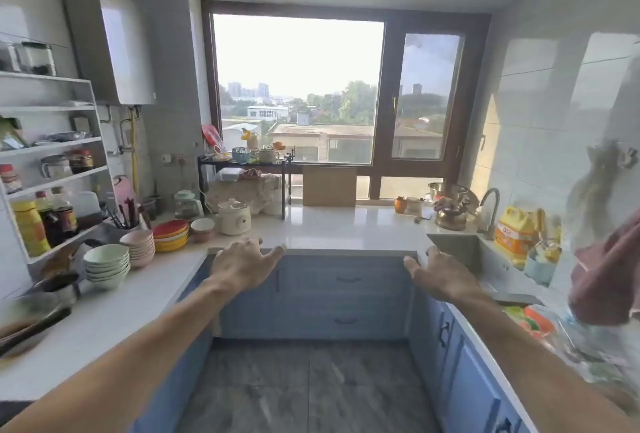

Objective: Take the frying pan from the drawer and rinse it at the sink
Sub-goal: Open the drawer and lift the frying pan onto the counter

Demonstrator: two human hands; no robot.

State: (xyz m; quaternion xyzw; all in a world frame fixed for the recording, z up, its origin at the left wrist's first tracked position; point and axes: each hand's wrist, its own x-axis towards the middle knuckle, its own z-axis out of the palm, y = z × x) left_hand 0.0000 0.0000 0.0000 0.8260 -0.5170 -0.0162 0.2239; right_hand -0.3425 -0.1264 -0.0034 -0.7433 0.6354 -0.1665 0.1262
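Note:
Both my arms reach forward over the grey floor toward the blue cabinets. My left hand point(244, 264) is open with fingers spread, in front of the counter's front edge. My right hand point(438, 273) is also open and holds nothing, just left of the sink point(453, 245). Two shut blue drawers point(346, 297) with dark handles lie between and below my hands. The tap point(491, 211) stands at the sink's far right corner. No frying pan shows outside the drawers.
Stacked bowls point(107, 264) and plates point(171, 233) crowd the left counter beside a white shelf of bottles point(52, 190). A white cooker pot point(233, 216) stands at the back. A yellow detergent jug point(516, 232) sits by the sink. Cloths point(606, 280) hang at right.

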